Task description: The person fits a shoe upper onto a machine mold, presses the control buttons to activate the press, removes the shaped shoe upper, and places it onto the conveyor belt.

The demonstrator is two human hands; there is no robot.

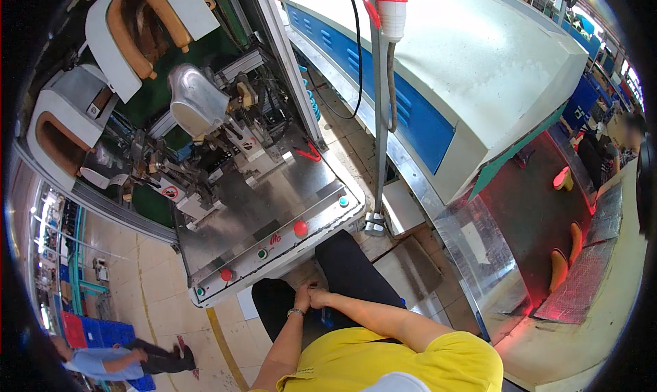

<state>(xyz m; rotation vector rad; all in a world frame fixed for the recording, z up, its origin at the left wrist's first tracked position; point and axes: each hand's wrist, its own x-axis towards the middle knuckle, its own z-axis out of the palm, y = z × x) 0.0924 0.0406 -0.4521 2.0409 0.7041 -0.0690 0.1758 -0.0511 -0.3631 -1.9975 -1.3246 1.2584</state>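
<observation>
The left hand (302, 298) and the right hand (319, 297) are pressed together, touching each other, in front of the person's dark trousers (349, 265). They hold nothing. A watch (295, 312) sits on the left wrist. At 11 o'clock from the hands, very near, is the metal control panel (274, 238) of a shoe machine, with red and green buttons. Farther up at 11 o'clock, a shiny silver shoe form (196, 99) sticks up. At 3 o'clock, well apart, orange shoe forms (558, 267) ride on a belt glowing red.
</observation>
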